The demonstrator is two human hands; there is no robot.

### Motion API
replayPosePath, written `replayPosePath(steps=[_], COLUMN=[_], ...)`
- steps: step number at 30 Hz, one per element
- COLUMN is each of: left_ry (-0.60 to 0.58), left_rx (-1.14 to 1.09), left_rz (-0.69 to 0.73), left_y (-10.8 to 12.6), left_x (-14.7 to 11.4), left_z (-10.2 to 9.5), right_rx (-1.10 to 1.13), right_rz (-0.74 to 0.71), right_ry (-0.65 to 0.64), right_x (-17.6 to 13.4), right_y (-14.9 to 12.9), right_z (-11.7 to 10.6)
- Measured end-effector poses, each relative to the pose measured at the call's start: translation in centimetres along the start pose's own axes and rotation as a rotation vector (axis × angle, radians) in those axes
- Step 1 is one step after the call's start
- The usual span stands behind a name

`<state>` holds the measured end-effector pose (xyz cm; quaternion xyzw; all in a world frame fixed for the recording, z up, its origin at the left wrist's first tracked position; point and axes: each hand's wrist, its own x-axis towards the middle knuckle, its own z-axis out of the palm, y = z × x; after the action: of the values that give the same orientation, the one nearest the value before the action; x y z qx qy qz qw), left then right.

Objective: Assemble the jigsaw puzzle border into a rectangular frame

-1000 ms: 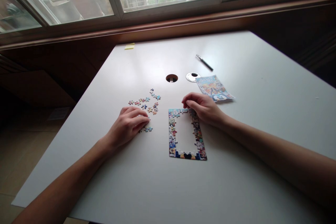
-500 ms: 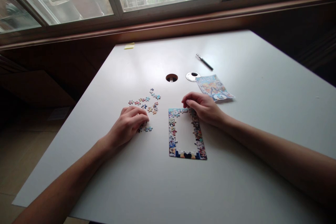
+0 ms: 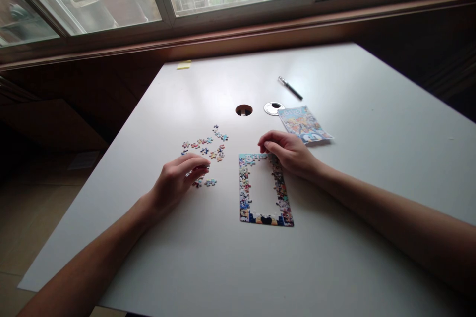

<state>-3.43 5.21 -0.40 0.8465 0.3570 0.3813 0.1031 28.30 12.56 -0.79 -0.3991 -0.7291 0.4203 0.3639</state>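
Over the near part of a scatter of loose jigsaw pieces (image 3: 212, 154) is my left hand (image 3: 180, 174), palm down. Its thumb and fingers are apart, with pieces showing in the gap and some hidden beneath. To the right lies a partly joined jigsaw puzzle (image 3: 244, 198), a rectangular border of colourful pieces around a bare middle. My right hand (image 3: 284, 148) rests at its top right corner, covering part of the upper edge. The fingers there are curled closed against the thumb; whatever they may hold is hidden.
A printed picture sheet (image 3: 305, 123) lies beyond my right hand, touching a round metal cover (image 3: 272, 108). Left of that, a round hole (image 3: 244, 110) opens in the white table (image 3: 208, 267). A dark pen (image 3: 290, 88) and a yellow sticky note (image 3: 184, 65) lie farther back.
My left hand has lifted and drawn back slightly to the left, its thumb parting from the fingers and uncovering more pieces. My right hand and the puzzle border stay as they were.
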Motion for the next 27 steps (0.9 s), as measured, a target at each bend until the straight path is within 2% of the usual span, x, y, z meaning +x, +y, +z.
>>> replayPosePath(steps=[4,8,18,27], left_ry=[0.031,0.012,0.058,0.042], left_rx=[0.003,-0.015,0.05,0.08], left_rz=[0.016,0.05,0.025,0.034], left_y=[-0.01,-0.02,-0.1,-0.32], left_x=[-0.1,-0.04,-0.04,0.01], left_z=[0.02,0.07,-0.06,-0.11], right_rx=[-0.004,-0.004,0.0,0.002], right_rz=[0.0,0.007,0.01,0.009], right_ry=[-0.002,-0.004,-0.001,-0.005], right_x=[0.06,0.12,-0.02,-0.01], right_y=[0.03,-0.01,-0.05,-0.04], right_z=[0.05,0.03,0.01,-0.06])
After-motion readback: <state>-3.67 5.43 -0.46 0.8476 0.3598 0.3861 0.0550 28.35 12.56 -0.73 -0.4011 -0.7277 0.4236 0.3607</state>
